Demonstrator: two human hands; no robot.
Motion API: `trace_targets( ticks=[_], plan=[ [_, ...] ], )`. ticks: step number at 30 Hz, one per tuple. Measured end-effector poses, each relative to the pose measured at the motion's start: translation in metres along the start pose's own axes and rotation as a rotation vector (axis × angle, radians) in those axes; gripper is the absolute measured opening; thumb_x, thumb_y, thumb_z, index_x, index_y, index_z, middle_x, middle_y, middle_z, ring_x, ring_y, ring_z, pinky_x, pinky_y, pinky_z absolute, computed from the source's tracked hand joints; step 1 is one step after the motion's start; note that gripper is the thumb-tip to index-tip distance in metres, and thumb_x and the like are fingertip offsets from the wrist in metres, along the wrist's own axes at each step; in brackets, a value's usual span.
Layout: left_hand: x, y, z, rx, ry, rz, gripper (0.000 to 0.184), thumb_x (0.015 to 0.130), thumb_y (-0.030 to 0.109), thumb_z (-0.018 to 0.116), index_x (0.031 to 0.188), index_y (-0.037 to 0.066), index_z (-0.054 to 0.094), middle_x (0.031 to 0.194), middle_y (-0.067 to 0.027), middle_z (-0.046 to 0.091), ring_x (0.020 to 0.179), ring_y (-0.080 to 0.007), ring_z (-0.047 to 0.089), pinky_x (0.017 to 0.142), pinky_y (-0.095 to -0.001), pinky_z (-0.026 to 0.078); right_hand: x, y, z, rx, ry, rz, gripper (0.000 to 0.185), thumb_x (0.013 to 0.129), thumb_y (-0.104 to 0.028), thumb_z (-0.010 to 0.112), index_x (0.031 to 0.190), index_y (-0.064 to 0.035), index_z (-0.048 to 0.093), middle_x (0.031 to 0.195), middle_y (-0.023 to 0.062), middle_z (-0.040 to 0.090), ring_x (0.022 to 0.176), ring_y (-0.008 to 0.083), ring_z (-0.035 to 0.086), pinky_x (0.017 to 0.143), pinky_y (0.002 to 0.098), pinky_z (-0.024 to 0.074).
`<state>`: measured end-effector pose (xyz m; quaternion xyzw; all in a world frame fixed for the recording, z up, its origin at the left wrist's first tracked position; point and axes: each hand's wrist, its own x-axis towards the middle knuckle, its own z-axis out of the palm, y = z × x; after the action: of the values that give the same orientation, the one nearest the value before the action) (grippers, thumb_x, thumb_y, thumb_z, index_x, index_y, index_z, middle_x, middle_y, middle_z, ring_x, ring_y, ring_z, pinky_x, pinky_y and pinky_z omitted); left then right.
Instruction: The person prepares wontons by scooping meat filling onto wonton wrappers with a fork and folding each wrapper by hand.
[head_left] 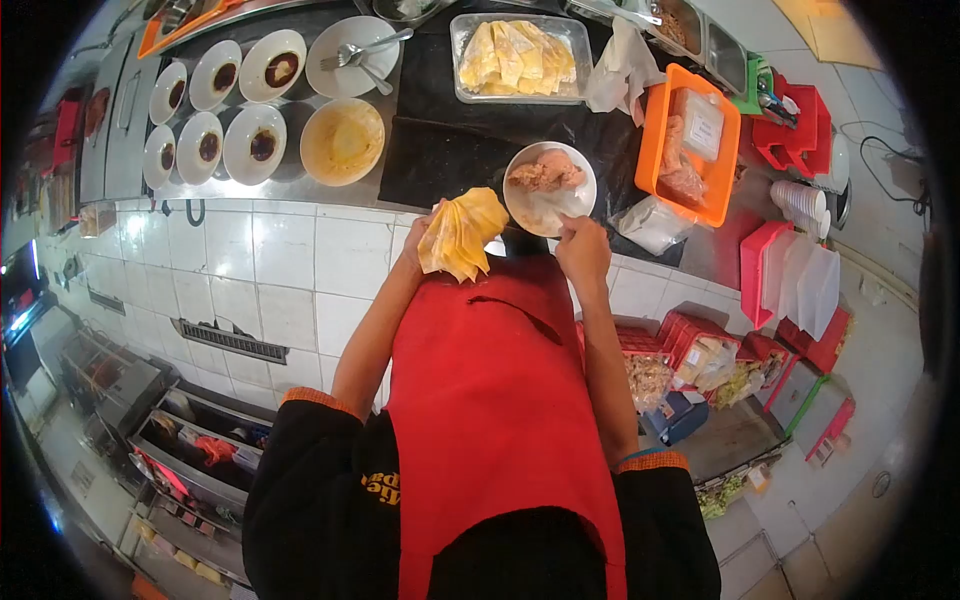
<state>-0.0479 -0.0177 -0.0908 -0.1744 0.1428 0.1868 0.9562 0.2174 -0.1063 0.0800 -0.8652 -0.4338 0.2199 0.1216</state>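
My left hand (414,238) is closed on a fanned stack of yellow wonton wrappers (465,236), held in front of the red apron near the counter's edge. The wrappers hide most of its fingers. My right hand (586,252) is closed at the near right rim of a white bowl (540,213). Whatever it grips there is too unclear to name. Pinkish minced meat (548,171) lies in the far part of this bowl. Beyond the bowl, a clear plastic tray (522,99) holds more folded yellow wrappers (515,57).
White bowls with dark sauce (262,146) stand in two rows at the left. Nearby are a yellowish bowl (342,142) and a plate (335,40) with cutlery (365,52). An orange basket (654,150) with bagged food sits right, beside a crumpled plastic bag (622,72).
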Motion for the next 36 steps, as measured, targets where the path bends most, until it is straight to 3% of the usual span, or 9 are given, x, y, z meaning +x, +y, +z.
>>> trace_targets(
  ticks=[11,14,16,20,25,27,29,36],
  plan=[
    [0.005,-0.003,0.016,0.024,-0.004,-0.064,0.06,0.105,0.046,0.042,0.139,-0.003,0.048,0.135,-0.0233,0.058,0.123,-0.0392,0.058,0.105,-0.0547,0.046,0.005,0.002,-0.012,0.038,0.017,-0.03,0.02,0.089,-0.01,0.06,0.1,-0.0083,0.077,0.093,0.0142,0.07,0.086,0.0384,0.067,0.077,0.0467,0.053],
    [0.006,-0.008,0.03,0.017,0.042,-0.082,0.059,0.104,0.046,0.043,0.138,-0.003,0.049,0.133,-0.0234,0.059,0.12,-0.0392,0.06,0.104,-0.0544,0.047,0.009,0.005,-0.011,0.089,0.007,0.053,0.021,0.088,-0.01,0.06,0.1,-0.0091,0.077,0.093,0.014,0.071,0.088,0.0373,0.068,0.078,0.0466,0.053],
    [0.005,-0.007,0.032,-0.016,-0.022,-0.086,0.058,0.105,0.045,0.043,0.137,-0.002,0.049,0.131,-0.0234,0.06,0.118,-0.039,0.061,0.104,-0.0538,0.047,0.01,0.003,0.0,0.038,-0.019,-0.031,0.022,0.088,-0.009,0.06,0.101,-0.0094,0.077,0.095,0.0139,0.071,0.089,0.0365,0.068,0.079,0.0461,0.0534],
    [0.005,-0.006,0.033,-0.008,-0.027,-0.097,0.057,0.105,0.045,0.043,0.136,-0.002,0.05,0.13,-0.0232,0.061,0.117,-0.0387,0.061,0.104,-0.0534,0.047,0.01,0.01,-0.003,0.127,-0.029,0.0,0.022,0.086,-0.008,0.06,0.101,-0.0106,0.077,0.097,0.0139,0.071,0.09,0.0366,0.068,0.079,0.0465,0.0536],
    [0.006,-0.001,0.025,0.027,0.063,-0.091,0.058,0.105,0.045,0.043,0.136,-0.003,0.05,0.13,-0.0234,0.061,0.118,-0.0387,0.061,0.104,-0.0533,0.047,0.005,0.002,0.003,0.108,-0.064,-0.131,0.024,0.085,-0.007,0.061,0.103,-0.0099,0.077,0.093,0.0142,0.071,0.088,0.0375,0.068,0.078,0.0472,0.054],
    [0.008,0.001,0.019,0.028,0.047,-0.095,0.058,0.105,0.045,0.043,0.136,-0.003,0.049,0.13,-0.0234,0.06,0.118,-0.0387,0.061,0.104,-0.0533,0.047,0.005,0.001,0.0,0.135,-0.098,-0.103,0.031,0.082,-0.002,0.057,0.105,-0.0101,0.077,0.094,0.0138,0.072,0.087,0.035,0.069,0.079,0.0424,0.0537],
    [0.008,0.002,0.01,0.032,0.034,-0.097,0.058,0.105,0.046,0.043,0.137,-0.003,0.049,0.131,-0.0233,0.06,0.118,-0.0388,0.061,0.104,-0.0533,0.047,0.011,0.002,-0.001,0.1,-0.034,0.002,0.031,0.083,-0.004,0.057,0.106,-0.0109,0.077,0.094,0.0146,0.071,0.088,0.0369,0.068,0.079,0.0443,0.0532],
    [0.01,0.004,0.012,0.016,0.036,-0.117,0.058,0.104,0.045,0.043,0.136,-0.003,0.05,0.131,-0.0233,0.06,0.118,-0.039,0.061,0.105,-0.0534,0.047,0.001,0.001,0.001,-0.016,-0.021,-0.087,0.02,0.087,-0.009,0.061,0.1,-0.0088,0.077,0.096,0.0145,0.071,0.088,0.0387,0.068,0.076,0.0485,0.0541]
  ],
)
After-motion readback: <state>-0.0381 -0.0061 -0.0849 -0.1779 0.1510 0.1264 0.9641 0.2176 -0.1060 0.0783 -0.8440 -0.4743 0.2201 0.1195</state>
